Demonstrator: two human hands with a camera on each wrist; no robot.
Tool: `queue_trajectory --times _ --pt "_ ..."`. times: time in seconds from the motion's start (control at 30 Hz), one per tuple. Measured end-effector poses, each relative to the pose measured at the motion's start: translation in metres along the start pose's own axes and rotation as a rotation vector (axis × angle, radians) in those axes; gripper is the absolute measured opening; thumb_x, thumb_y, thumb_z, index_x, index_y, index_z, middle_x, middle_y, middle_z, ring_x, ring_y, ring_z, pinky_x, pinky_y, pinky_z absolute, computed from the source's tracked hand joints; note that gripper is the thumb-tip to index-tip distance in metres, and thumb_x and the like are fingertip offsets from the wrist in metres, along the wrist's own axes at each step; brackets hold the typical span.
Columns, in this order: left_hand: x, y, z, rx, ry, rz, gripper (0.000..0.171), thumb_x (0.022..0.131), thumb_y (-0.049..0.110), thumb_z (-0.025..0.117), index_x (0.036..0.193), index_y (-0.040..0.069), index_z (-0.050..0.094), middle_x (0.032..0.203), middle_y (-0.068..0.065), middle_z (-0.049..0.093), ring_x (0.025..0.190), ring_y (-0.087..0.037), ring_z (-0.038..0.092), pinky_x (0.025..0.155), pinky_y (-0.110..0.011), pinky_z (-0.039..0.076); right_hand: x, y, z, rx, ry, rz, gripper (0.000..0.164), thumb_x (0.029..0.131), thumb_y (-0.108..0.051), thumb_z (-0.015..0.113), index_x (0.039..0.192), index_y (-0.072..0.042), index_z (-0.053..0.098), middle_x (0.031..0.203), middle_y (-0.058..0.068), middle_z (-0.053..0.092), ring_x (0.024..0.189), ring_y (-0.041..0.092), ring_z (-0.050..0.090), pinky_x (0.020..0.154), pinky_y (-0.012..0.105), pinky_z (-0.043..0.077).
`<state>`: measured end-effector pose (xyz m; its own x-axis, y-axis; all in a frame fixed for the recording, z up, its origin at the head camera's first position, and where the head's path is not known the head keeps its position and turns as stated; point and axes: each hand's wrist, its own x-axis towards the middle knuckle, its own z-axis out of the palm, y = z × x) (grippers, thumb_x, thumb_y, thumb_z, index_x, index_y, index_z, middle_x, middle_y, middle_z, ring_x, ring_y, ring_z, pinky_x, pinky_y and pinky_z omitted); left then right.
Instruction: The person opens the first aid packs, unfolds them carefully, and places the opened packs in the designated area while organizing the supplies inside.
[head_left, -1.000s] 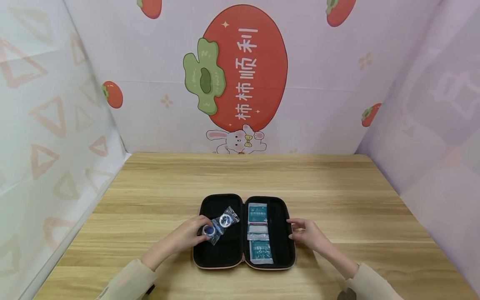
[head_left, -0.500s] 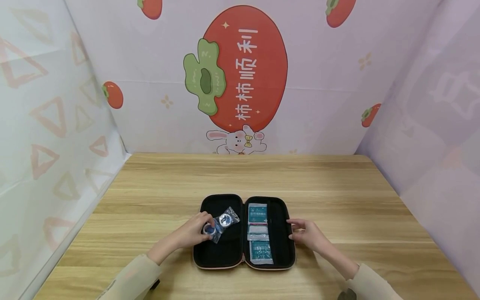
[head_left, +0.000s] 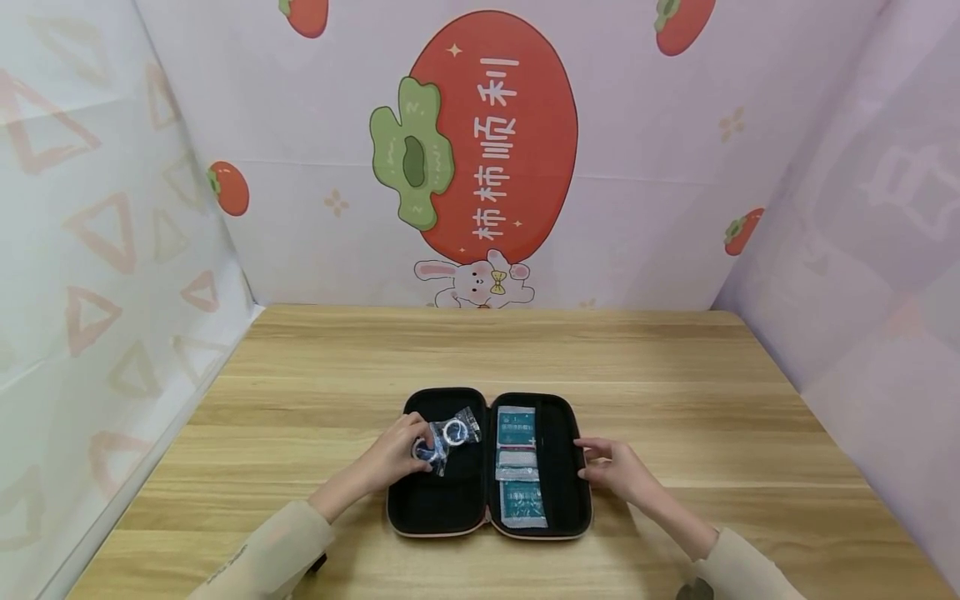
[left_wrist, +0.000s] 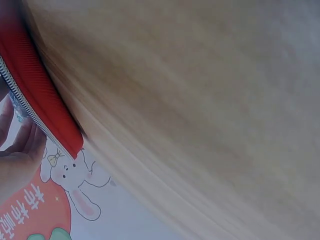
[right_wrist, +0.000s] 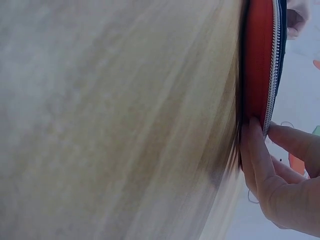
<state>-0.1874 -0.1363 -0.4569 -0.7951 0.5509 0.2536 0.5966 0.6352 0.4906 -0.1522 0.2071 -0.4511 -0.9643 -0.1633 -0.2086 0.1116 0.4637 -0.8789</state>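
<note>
An open zip case [head_left: 437,518], black inside, lies flat on the table; its outside is red in both wrist views. Over its left half, my left hand [head_left: 393,454] pinches a clear-wrapped blue-and-white roll [head_left: 424,452], probably tape, partly covered by the fingers. A second wrapped roll [head_left: 455,432] lies right beside it towards the hinge. My right hand [head_left: 618,471] holds the case's right edge; in the right wrist view its fingers [right_wrist: 260,155] press the red side wall at the zipper [right_wrist: 274,65]. The left wrist view shows only part of a hand behind the rim.
Teal-and-white packets [head_left: 516,427] and a smaller pale strip [head_left: 517,458] are tucked into the right half, with another teal packet [head_left: 522,504] below. The wooden table [head_left: 637,358] meets printed cloth walls [head_left: 637,242] at the back and both sides.
My left hand has shifted slightly right and away from me, bringing the pinched roll with it. The second roll has moved slightly too. My right hand stays at the case's edge.
</note>
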Motion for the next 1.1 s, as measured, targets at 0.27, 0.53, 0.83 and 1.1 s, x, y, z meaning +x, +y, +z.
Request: queue_trajectory --times 0.27,0.53,0.83,1.1 --pt "0.0012 -0.0025 0.0017 -0.065 -0.02 0.0 0.026 0.059 0.013 0.08 0.068 0.014 0.055 0.081 0.005 0.046 0.079 -0.014 0.046 0.068 -0.028 0.044 -0.0006 0.0002 0.0003 -0.02 0.013 -0.001 0.044 0.076 0.005 0.062 0.118 0.008 0.049 0.103 0.023 0.055 0.075 0.02 0.06 0.064 0.03 0.055" --pt "-0.0012 -0.004 0.0047 -0.036 -0.004 0.091 0.024 0.058 0.014 0.08 0.065 0.015 0.057 0.083 0.005 0.045 0.081 -0.013 0.046 0.07 -0.027 0.045 0.0005 0.0006 0.0008 -0.013 0.009 0.003 0.045 0.076 0.005 0.062 0.119 0.008 0.049 0.103 0.024 0.055 0.076 0.02 0.06 0.063 0.03 0.055" --pt "-0.002 -0.0079 0.0012 -0.1 -0.091 0.097 0.018 0.064 0.02 0.078 0.069 0.016 0.061 0.086 0.006 0.048 0.081 -0.01 0.049 0.07 -0.024 0.047 -0.0004 -0.001 0.0029 -0.056 0.054 0.004 0.043 0.074 0.007 0.063 0.115 0.006 0.053 0.101 0.022 0.057 0.072 0.019 0.059 0.061 0.029 0.055" --pt "-0.0026 -0.0099 -0.004 -0.182 -0.155 0.087 0.013 0.064 0.02 0.077 0.071 0.014 0.068 0.087 0.006 0.051 0.084 -0.008 0.049 0.074 -0.022 0.046 -0.0003 -0.0025 0.0054 -0.058 0.081 0.004 0.042 0.073 0.009 0.062 0.114 0.006 0.054 0.097 0.02 0.059 0.069 0.018 0.059 0.058 0.028 0.055"
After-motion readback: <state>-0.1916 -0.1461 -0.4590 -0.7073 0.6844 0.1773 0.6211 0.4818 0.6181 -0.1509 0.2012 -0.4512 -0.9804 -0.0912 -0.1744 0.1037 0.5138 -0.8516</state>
